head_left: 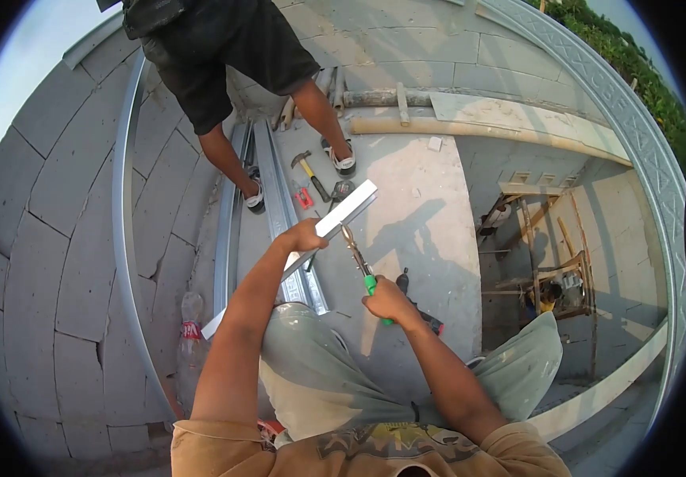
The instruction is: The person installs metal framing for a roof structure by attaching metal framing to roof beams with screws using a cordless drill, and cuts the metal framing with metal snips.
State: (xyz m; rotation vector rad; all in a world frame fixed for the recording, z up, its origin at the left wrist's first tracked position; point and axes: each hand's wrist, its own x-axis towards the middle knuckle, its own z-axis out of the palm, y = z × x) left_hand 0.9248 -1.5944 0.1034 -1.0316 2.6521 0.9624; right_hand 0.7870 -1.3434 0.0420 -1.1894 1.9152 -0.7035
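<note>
My left hand (303,236) is closed around a light metal channel (348,208), which slants from beside my left forearm up to the right. In my right hand (391,301) are tin snips (356,251) with green grips, their silver jaws right at the lower edge of the channel. My fingers wrap round the grips. Beyond my left hand, long galvanized metal profiles (276,187) lie on the floor. A hammer (311,175) and a small red object (303,197) lie beside them.
Another person (224,63) stands at the back left. To the right, the slab ends at a floor opening (510,270), with wooden scaffolding and a person below. A plastic bottle (191,318) stands by the block wall (73,262). A black-and-red tool (430,318) lies behind my right hand.
</note>
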